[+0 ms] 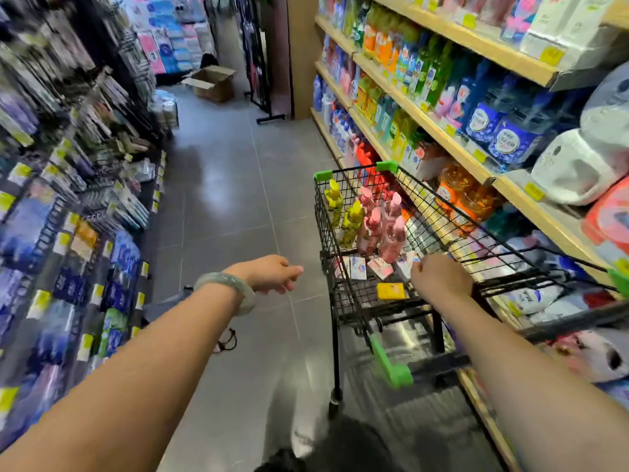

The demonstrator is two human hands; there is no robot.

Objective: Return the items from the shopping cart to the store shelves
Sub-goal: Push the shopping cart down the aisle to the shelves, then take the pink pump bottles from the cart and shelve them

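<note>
A black wire shopping cart [340,311] with green corners stands at the right, against the wooden shelves [439,131]. Inside it stand yellow bottles [350,221] and pink bottles [388,233], with small flat boxes [377,267] and a yellow packet [391,291] lying on its floor. My right hand [440,275] reaches down into the cart over the small boxes; its fingers are hidden behind the hand, so I cannot tell whether it holds anything. My left hand [272,274], with a pale bangle on its wrist, hangs loosely curled in the air left of the cart and holds nothing.
The right shelves carry detergent bottles [490,120] and paper rolls [578,165]. Racks of hanging packets [68,199] line the left side. A grey tiled aisle [221,199] runs ahead to an open cardboard box [212,81] and a black stand [262,97].
</note>
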